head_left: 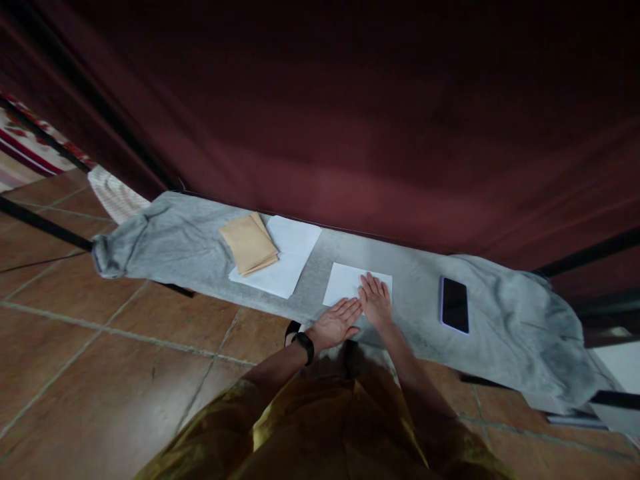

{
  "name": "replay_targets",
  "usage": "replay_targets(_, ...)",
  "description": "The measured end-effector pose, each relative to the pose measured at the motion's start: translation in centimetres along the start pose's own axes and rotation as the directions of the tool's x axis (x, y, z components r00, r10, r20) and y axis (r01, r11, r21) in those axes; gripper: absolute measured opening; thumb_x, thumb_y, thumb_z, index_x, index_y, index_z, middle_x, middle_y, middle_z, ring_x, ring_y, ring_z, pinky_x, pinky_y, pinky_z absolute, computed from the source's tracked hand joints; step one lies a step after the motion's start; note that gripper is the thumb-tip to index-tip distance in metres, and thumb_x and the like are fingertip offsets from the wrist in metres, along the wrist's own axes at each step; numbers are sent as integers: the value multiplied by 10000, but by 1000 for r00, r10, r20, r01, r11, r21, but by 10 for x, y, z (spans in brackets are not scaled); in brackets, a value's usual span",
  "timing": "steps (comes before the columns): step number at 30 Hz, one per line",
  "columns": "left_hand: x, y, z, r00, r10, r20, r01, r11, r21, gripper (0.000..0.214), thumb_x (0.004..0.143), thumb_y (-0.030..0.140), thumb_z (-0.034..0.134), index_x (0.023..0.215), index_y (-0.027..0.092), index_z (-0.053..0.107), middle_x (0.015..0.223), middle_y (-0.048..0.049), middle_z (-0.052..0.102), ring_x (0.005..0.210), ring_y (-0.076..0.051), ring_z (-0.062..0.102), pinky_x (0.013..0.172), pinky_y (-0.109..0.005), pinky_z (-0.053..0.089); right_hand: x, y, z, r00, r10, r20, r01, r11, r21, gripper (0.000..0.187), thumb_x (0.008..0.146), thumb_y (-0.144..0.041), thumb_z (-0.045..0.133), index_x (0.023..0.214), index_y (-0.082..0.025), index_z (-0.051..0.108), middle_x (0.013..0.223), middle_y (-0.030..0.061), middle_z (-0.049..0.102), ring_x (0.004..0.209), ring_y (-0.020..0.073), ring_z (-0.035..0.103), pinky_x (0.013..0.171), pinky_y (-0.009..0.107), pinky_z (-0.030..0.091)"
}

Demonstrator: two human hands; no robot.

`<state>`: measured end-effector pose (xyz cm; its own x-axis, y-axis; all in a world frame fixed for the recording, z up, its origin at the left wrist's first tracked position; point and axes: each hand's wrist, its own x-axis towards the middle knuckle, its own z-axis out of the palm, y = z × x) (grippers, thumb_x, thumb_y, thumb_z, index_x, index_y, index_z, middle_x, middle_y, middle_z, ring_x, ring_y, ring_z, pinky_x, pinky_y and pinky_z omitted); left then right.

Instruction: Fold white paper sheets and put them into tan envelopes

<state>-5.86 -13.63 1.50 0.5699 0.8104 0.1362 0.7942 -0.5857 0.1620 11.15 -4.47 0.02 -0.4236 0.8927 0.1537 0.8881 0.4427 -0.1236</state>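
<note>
A white sheet of paper [341, 280], perhaps folded, lies on the grey cloth in front of me. My right hand [376, 303] rests flat on its right part with fingers stretched out. Close beside it, my left hand [335, 325] is turned palm up at the paper's near edge, its fingers extended and the tips by my right hand. Neither hand grips anything. To the left, a small stack of brown envelopes [249, 243] lies on top of more white paper sheets [295, 250].
A smartphone [455, 305] with a dark screen lies to the right on the grey cloth [420, 267], which covers a long narrow surface and is bunched at both ends. Behind it hangs a dark red curtain [320, 153]. Brown floor tiles [165, 360] show below.
</note>
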Motion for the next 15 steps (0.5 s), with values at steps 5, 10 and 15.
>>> replay_targets(5,0,1,-3,1000,-18,20,18,1000,-19,579,1047,427,402,1554,155,335,1626,-116,354,1536,-186,249,1277,-391,156,-6,1,1,998,59,-5,-59,998,1,532,1070,-325,244,1554,-161,392,1635,122,337,1494,248,328,1216,472,199)
replay_targets(10,-2,3,-2,1000,-26,15,26,1000,8,644,1035,485,421,1560,129,310,1645,-138,302,1549,-222,205,1277,-435,137,-23,2,3,989,144,-41,-144,989,-10,545,1068,-350,275,1558,-137,380,1642,139,313,1490,264,336,1217,465,202)
replay_targets(15,-5,5,1,984,-173,-43,176,983,60,713,1019,553,407,1565,107,298,1646,-175,279,1549,-266,197,1270,-490,176,-40,6,3,975,175,-138,-177,984,-4,562,1064,-354,309,1561,-95,353,1611,170,370,1468,281,361,1190,482,252)
